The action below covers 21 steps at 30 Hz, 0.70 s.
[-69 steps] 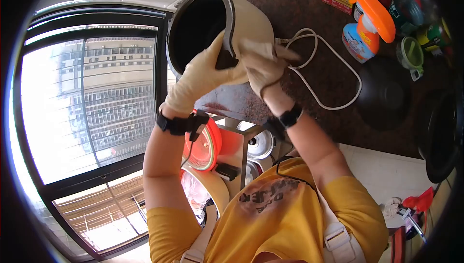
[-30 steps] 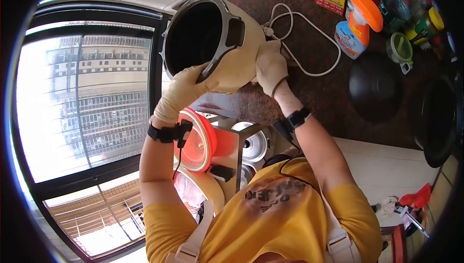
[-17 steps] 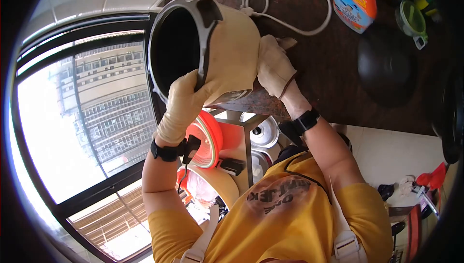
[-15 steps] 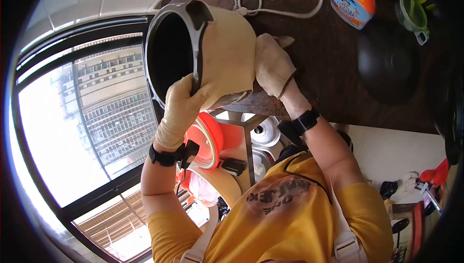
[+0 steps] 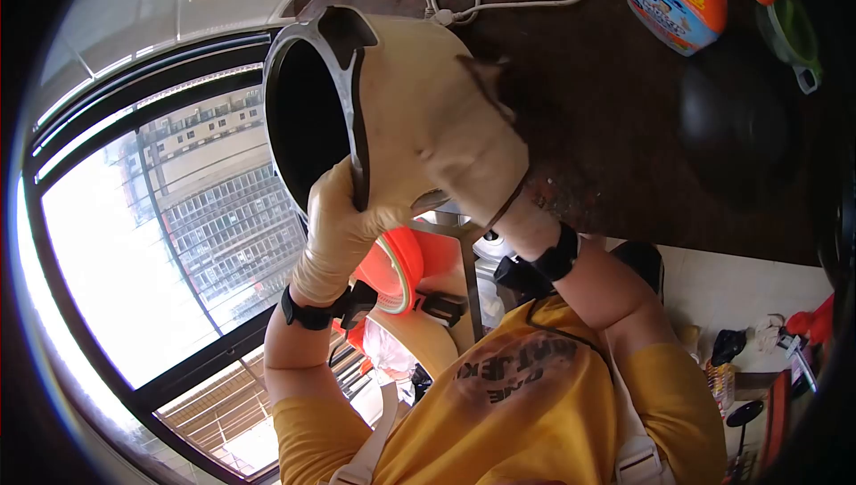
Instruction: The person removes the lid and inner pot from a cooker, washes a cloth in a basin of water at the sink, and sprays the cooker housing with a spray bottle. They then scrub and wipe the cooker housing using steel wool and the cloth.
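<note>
A cream, drum-shaped rice cooker body point(image 5: 392, 93) with a black and grey rim is tilted on its side, its dark opening facing left. My left hand point(image 5: 334, 226), in a cream glove, grips the lower part of the rim, with the thumb along the outer wall. My right hand point(image 5: 477, 160) is covered by a beige cloth with a brown edge and presses against the cooker's outer side near its base. The fingers of that hand are hidden under the cloth.
A white power cord point(image 5: 535, 2) lies on the dark table point(image 5: 597, 155). An orange and blue spray bottle point(image 5: 678, 4), a green strainer point(image 5: 792, 35) and a dark rounded object point(image 5: 736, 119) are to the right. A window point(image 5: 134, 244) is at left, with a red basket point(image 5: 392, 271) below.
My right hand has moved left and slightly down with the cloth, from beside the cooker's base onto its outer wall. My left hand keeps its grip on the rim. The view has shifted slightly.
</note>
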Motion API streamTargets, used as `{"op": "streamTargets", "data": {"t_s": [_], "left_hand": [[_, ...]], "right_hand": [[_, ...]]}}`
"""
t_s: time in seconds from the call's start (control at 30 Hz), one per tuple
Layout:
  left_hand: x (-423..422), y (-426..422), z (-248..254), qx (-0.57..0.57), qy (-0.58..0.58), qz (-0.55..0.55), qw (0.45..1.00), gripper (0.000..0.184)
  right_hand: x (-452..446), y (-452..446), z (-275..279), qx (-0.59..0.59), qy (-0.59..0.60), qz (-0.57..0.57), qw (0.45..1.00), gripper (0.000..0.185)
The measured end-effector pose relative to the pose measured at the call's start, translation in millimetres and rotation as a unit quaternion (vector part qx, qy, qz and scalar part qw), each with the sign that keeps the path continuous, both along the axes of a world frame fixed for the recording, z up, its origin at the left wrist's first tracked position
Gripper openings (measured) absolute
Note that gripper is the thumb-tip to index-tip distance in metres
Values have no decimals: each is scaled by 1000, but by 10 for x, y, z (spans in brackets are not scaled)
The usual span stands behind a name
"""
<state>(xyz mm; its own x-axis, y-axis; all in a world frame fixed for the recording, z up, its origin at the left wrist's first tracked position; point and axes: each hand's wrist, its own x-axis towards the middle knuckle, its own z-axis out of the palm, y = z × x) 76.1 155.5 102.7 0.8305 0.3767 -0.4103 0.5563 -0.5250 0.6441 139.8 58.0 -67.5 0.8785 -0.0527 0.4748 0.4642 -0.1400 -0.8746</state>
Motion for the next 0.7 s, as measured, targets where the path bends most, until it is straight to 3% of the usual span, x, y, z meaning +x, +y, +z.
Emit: {"op": "streamTargets", "data": {"t_s": [0.07,0.1,0.13,0.23,0.27,0.37,0.4,0.43,0.47,0.5,0.53,0.6,0.7], "left_hand": [[12,2,6,19,-12,-14,1000,82],[35,-11,10,39,-21,-32,998,90],[84,-56,24,66,-33,-44,996,87],[118,-81,37,99,12,-49,994,82],[112,-49,18,95,-5,-60,994,76],[129,-74,57,175,27,-98,979,74],[153,-71,48,165,30,-82,982,71],[165,-75,64,164,30,-79,983,71],[174,-84,83,161,40,-80,983,70],[183,-89,101,159,47,-81,983,70],[184,-100,98,144,34,-76,986,69],[170,-47,53,149,27,-78,985,69],[171,-32,30,188,25,-92,978,70]], "right_hand": [[95,104,69,-259,-85,-85,958,22],[147,157,95,-379,-126,-127,908,26],[192,193,131,-492,-165,-166,839,32],[503,-128,246,-613,-305,-103,722,33],[545,-97,251,-578,-331,-62,743,31],[329,61,516,-596,-249,-285,708,24],[434,-162,899,-619,-232,-95,745,24],[518,-200,951,-544,-200,91,810,21],[601,-238,1003,-450,-124,272,842,18],[681,-100,696,-449,-129,272,841,18],[699,93,261,-311,-215,201,904,16],[771,127,328,-161,-301,119,933,13],[609,-68,732,-238,-27,201,950,16]]}}
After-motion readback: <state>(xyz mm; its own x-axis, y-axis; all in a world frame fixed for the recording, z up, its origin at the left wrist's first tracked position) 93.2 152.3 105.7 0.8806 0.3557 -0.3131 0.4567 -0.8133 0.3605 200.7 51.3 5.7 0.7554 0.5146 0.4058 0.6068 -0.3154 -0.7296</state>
